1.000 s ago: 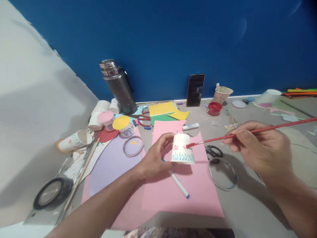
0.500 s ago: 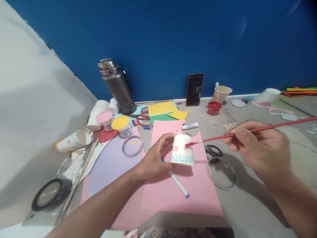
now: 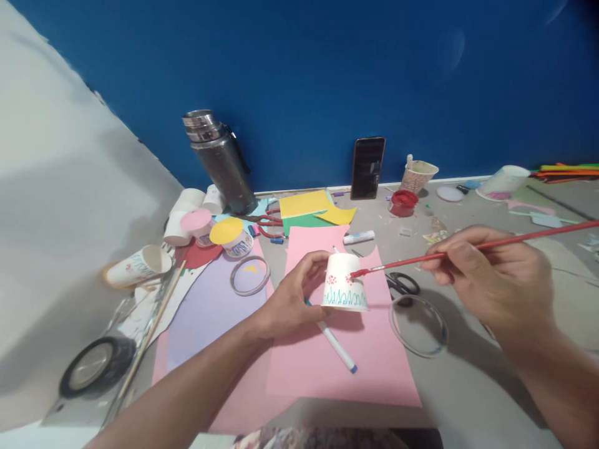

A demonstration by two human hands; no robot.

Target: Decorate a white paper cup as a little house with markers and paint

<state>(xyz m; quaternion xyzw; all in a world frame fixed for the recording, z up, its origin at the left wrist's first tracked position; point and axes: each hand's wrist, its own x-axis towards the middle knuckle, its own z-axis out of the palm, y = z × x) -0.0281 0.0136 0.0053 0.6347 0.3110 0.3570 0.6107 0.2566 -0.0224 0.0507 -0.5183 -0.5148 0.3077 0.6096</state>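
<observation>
A white paper cup (image 3: 344,269), turned upside down and slightly tilted, is held from its left side by my left hand (image 3: 299,293). Red dotted flowers and a wavy green line decorate its wall. My right hand (image 3: 496,280) pinches a red paintbrush (image 3: 435,255), whose red-coated bristles touch the cup beside the right-hand flower. Beneath the cup, a white marker with a blue end (image 3: 341,352) lies on a pink paper sheet (image 3: 346,380). An open pot of red paint (image 3: 403,202) stands farther back.
Black scissors (image 3: 405,284) and a tape ring (image 3: 418,325) lie right of the pink sheet. Decorated cups with yellow (image 3: 227,231) and pink (image 3: 196,219) tops stand left. A steel flask (image 3: 222,168) and a phone (image 3: 368,168) are by the blue wall. Black tape (image 3: 93,368) sits front left.
The brush tip has shifted very slightly over the cup around the right-hand flower. Both hands keep nearly the same places and grips.
</observation>
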